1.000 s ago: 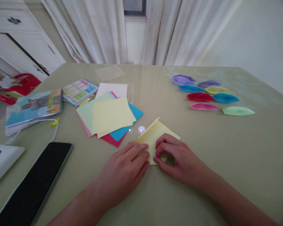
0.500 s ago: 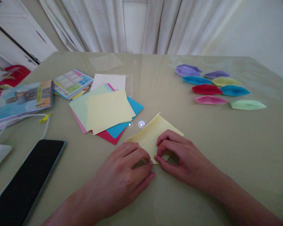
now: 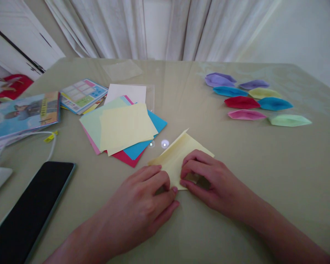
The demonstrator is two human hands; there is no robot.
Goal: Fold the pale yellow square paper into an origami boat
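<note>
A yellow sheet of paper [image 3: 178, 154], partly folded with a raised crease along its upper left side, lies on the table between both hands. My left hand [image 3: 143, 201] is closed on its lower left edge, thumb and fingers curled together. At the lower right edge, my right hand [image 3: 209, 178] pinches the paper between thumb and bent fingers. The fingertips of the two hands are close together but apart. The paper's lower corners are partly hidden by the fingers.
Loose coloured sheets [image 3: 126, 128] lie left of centre. Several folded paper pieces [image 3: 242, 102] stand at the back right. A black phone [image 3: 30, 212], a white cable [image 3: 53, 146], a booklet [image 3: 84, 95] and a picture book [image 3: 24, 117] are on the left.
The right hand's fingers have shifted slightly left along the paper. My left fingers have curled a little more. The whole view has moved very slightly.
</note>
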